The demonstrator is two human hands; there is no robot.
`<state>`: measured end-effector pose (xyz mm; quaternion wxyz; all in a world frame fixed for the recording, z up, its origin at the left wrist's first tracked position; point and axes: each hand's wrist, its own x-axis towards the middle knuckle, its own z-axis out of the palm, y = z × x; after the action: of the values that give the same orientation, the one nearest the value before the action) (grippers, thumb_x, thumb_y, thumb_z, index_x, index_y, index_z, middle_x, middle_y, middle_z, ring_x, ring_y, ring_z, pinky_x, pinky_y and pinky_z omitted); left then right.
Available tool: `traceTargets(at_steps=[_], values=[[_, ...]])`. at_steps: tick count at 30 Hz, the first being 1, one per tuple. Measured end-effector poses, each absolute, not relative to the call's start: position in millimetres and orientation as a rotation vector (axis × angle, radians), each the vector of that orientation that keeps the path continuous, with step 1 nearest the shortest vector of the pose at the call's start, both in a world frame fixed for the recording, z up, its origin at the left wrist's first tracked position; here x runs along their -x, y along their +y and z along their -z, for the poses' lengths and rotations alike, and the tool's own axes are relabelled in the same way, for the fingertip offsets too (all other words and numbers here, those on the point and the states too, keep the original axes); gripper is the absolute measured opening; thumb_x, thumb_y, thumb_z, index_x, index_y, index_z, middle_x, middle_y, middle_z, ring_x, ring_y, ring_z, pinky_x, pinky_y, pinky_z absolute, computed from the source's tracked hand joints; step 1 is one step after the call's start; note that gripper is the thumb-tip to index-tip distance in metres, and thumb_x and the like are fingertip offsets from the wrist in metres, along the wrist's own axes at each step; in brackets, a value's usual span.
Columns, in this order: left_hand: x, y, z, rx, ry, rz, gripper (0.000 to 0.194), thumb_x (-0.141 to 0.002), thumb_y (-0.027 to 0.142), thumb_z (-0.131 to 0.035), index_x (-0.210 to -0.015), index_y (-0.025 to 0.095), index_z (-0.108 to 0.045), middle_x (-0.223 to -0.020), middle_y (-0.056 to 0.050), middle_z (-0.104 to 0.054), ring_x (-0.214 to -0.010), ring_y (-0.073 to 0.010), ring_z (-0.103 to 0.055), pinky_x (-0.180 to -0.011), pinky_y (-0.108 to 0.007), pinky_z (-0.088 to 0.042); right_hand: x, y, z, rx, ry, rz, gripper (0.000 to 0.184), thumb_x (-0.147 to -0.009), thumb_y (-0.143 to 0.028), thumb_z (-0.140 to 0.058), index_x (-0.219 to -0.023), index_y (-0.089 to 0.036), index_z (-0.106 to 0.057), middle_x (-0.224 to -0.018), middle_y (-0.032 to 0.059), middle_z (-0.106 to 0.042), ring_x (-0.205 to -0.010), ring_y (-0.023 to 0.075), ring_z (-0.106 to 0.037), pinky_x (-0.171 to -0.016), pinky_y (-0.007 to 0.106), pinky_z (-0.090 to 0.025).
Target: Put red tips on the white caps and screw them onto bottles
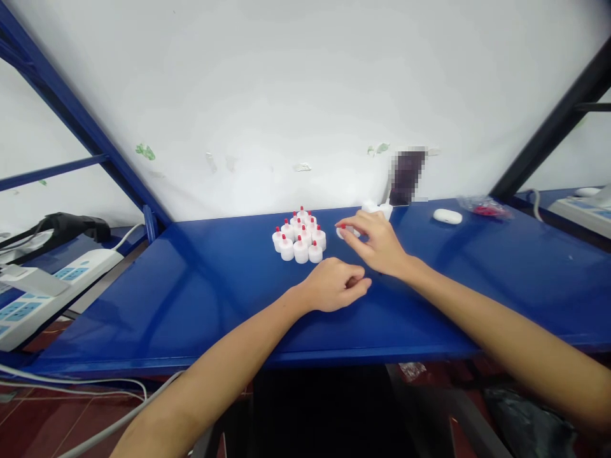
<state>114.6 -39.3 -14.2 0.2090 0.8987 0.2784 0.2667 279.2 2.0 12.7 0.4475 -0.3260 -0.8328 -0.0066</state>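
A cluster of several small white caps with red tips (300,238) stands on the blue table (191,292) near the wall. My right hand (377,243) reaches just right of the cluster and pinches one white red-tipped cap (344,230) between fingers and thumb. My left hand (334,284) rests on the table in front of the cluster, curled into a loose fist; whether anything is inside it is hidden.
More white pieces (377,207) lie by the wall beside a dark upright object (407,177). A white oval case (447,216) and a clear bag of red bits (487,207) lie to the right. White power strips (42,286) and cables sit at the left.
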Motion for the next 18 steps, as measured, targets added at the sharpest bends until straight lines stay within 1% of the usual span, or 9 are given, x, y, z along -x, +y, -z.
traceTargets(at_steps=[3, 5, 7, 8, 11, 13, 15, 17, 18], values=[[-115, -38, 16, -2.608, 0.774, -0.628, 0.041, -0.093, 0.033, -0.052, -0.057, 0.017, -0.039, -0.05, 0.005, -0.04, -0.047, -0.0087, -0.032, -0.053, -0.028, -0.026, -271, -3, -11, 0.753, -2.083, -0.137, 0.02, -0.096, -0.029, -0.055, -0.102, -0.02, -0.071, -0.072, 0.0003, -0.063, -0.062, 0.0143, -0.054, -0.068, 0.033, -0.042], [-115, -38, 17, -2.647, 0.772, -0.597, 0.04, -0.091, 0.031, -0.054, -0.056, 0.017, -0.041, -0.051, 0.004, -0.042, -0.047, -0.0089, -0.033, -0.053, -0.029, -0.025, -264, -3, -10, 0.714, -2.086, -0.253, 0.022, -0.096, -0.029, -0.054, -0.105, -0.019, -0.071, -0.082, 0.0029, -0.069, -0.067, 0.0147, -0.059, -0.065, 0.03, -0.044], [-115, -37, 17, -2.675, 0.773, -0.582, 0.038, -0.09, 0.03, -0.055, -0.057, 0.017, -0.043, -0.051, 0.004, -0.044, -0.047, -0.0093, -0.035, -0.053, -0.029, -0.024, -257, 0, -9, 0.7, -2.09, -0.338, 0.023, -0.096, -0.029, -0.054, -0.108, -0.019, -0.071, -0.093, 0.0053, -0.073, -0.075, 0.0161, -0.063, -0.066, 0.029, -0.047], [-115, -37, 17, -2.685, 0.777, -0.576, 0.037, -0.09, 0.03, -0.055, -0.057, 0.017, -0.044, -0.052, 0.004, -0.045, -0.048, -0.0094, -0.035, -0.053, -0.029, -0.024, -254, 3, -8, 0.704, -2.095, -0.36, 0.023, -0.096, -0.029, -0.055, -0.108, -0.019, -0.071, -0.095, 0.0056, -0.074, -0.078, 0.0166, -0.065, -0.067, 0.029, -0.048], [-116, -38, 17, -2.698, 0.787, -0.561, 0.036, -0.089, 0.03, -0.056, -0.058, 0.017, -0.045, -0.052, 0.003, -0.048, -0.048, -0.0096, -0.036, -0.053, -0.028, -0.024, -246, 9, -7, 0.761, -2.152, -0.406, 0.023, -0.096, -0.031, -0.055, -0.105, -0.018, -0.072, -0.085, 0.003, -0.073, -0.069, 0.0148, -0.063, -0.066, 0.027, -0.047], [-116, -37, 17, -2.703, 0.777, -0.548, 0.036, -0.089, 0.03, -0.055, -0.057, 0.016, -0.045, -0.052, 0.003, -0.048, -0.048, -0.0095, -0.036, -0.053, -0.028, -0.023, -243, 12, -5, 0.809, -2.192, -0.426, 0.023, -0.096, -0.031, -0.054, -0.105, -0.018, -0.072, -0.082, 0.0019, -0.072, -0.065, 0.0133, -0.061, -0.064, 0.026, -0.045], [-116, -37, 18, -2.709, 0.763, -0.541, 0.036, -0.089, 0.03, -0.055, -0.057, 0.016, -0.046, -0.052, 0.003, -0.05, -0.048, -0.0096, -0.037, -0.053, -0.027, -0.024, -244, 13, -3, 0.85, -2.207, -0.451, 0.026, -0.096, -0.03, -0.054, -0.115, -0.019, -0.068, -0.08, 0.0003, -0.07, -0.062, 0.012, -0.059, -0.063, 0.025, -0.043], [-116, -36, 18, -2.713, 0.754, -0.541, 0.035, -0.089, 0.03, -0.056, -0.058, 0.016, -0.048, -0.053, 0.003, -0.051, -0.048, -0.0097, -0.038, -0.053, -0.027, -0.025, -245, 12, -1, 0.861, -2.194, -0.475, 0.036, -0.096, -0.029, -0.055, -0.13, -0.02, -0.059, -0.075, -0.0023, -0.067, -0.06, 0.0114, -0.057, -0.062, 0.024, -0.042], [-116, -36, 18, -2.713, 0.752, -0.543, 0.034, -0.089, 0.03, -0.056, -0.059, 0.016, -0.049, -0.054, 0.002, -0.052, -0.049, -0.0098, -0.039, -0.054, -0.027, -0.026, -246, 12, -1, 0.854, -2.181, -0.482, 0.04, -0.095, -0.028, -0.055, -0.134, -0.02, -0.056, -0.074, -0.0033, -0.065, -0.06, 0.0114, -0.057, -0.061, 0.024, -0.041]])
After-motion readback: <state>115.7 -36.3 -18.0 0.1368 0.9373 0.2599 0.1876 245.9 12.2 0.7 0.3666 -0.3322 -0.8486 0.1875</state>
